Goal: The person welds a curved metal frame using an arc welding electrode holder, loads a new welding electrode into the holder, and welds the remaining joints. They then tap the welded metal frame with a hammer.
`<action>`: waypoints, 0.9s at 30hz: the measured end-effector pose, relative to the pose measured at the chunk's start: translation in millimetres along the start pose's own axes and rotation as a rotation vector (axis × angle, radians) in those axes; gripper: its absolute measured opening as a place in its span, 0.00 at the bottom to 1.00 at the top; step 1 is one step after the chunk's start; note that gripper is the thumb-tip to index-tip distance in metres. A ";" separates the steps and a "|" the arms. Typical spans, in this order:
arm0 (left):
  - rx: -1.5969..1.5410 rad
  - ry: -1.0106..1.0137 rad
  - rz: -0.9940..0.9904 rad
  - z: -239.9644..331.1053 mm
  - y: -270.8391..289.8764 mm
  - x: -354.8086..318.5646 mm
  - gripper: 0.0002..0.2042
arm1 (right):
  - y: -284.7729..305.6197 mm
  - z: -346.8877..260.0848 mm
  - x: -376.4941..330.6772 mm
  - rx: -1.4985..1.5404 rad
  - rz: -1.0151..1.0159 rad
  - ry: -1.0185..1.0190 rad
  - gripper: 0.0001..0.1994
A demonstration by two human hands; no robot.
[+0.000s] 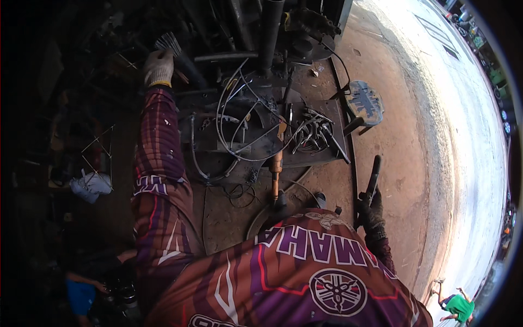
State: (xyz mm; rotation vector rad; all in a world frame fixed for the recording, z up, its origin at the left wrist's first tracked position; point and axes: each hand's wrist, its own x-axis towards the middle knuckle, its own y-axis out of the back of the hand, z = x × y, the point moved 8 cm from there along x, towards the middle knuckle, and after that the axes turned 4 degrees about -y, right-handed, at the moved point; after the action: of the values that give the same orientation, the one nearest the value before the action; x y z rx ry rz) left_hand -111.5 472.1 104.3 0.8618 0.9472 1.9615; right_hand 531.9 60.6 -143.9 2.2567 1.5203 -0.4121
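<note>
My left hand (159, 68), in a pale knit glove, reaches far out to the upper left. Its fingers are closed at a bundle of thin grey rods (169, 44), which fan out beyond the hand; a dark tube (190, 71) slants down beside it. Low on the right, my right hand (371, 211), in a dark glove, is closed around a tool with a dark, stick-like handle (376, 170) pointing up. Its lower part is hidden in the hand. Between my hands stands a dark metal worktable (321, 158) with a loop of pale cable (220, 122) lying across it.
Pliers-like hand tools (313, 133) lie heaped at the table's right. An orange-handled tool (277, 169) hangs over the near edge. A small stool (365, 103) stands on the brown ground. Cables trail near my feet. People are at lower left (81, 294) and lower right (458, 308).
</note>
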 end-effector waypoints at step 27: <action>-0.004 0.054 0.248 6.3 -22.1 29.3 0.28 | -8.3 30.0 -49.0 0.076 0.094 -0.134 0.53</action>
State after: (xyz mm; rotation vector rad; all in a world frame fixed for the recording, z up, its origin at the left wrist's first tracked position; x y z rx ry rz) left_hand -112.5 508.3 95.7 0.9663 0.9023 2.2061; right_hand 505.4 9.3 -149.7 2.2967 1.3482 -0.5897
